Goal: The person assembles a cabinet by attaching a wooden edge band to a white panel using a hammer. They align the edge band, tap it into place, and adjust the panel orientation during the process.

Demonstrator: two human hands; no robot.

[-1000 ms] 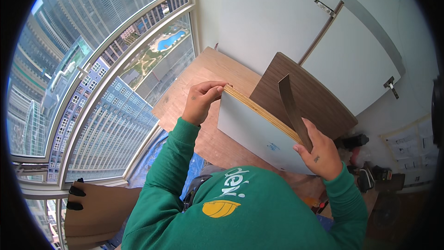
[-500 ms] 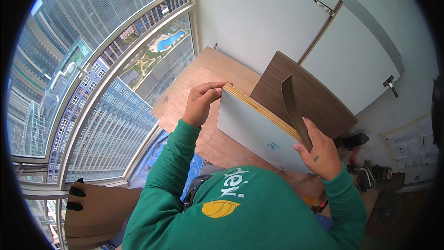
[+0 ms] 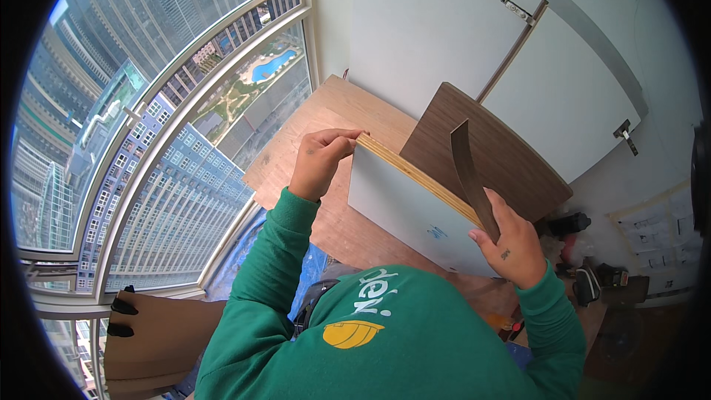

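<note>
A plywood panel [image 3: 404,207] with a white face stands tilted in front of me, its bare layered edge turned up. My left hand [image 3: 320,161] is closed at the panel's far left corner, thumb and fingers pinched together there. Any small thing between those fingertips is hidden. At the near right end of the same edge, my right hand [image 3: 513,241] wraps round a thin dark brown edging strip [image 3: 468,174] and rests against the panel. The strip curves upward from that hand, its free end standing apart from the bare edge.
Below lies a plywood work surface [image 3: 296,159]. A brown wood-grain board [image 3: 481,141] sits behind the panel; a white door panel with hinges [image 3: 574,89] leans on the wall. Tall windows [image 3: 170,126] line the left. Cardboard [image 3: 155,337] stands at lower left, dark tools [image 3: 589,281] at right.
My left hand and wrist have shifted very slightly to the left along the panel's corner. My right hand, the strip and the panel stay nearly still.
</note>
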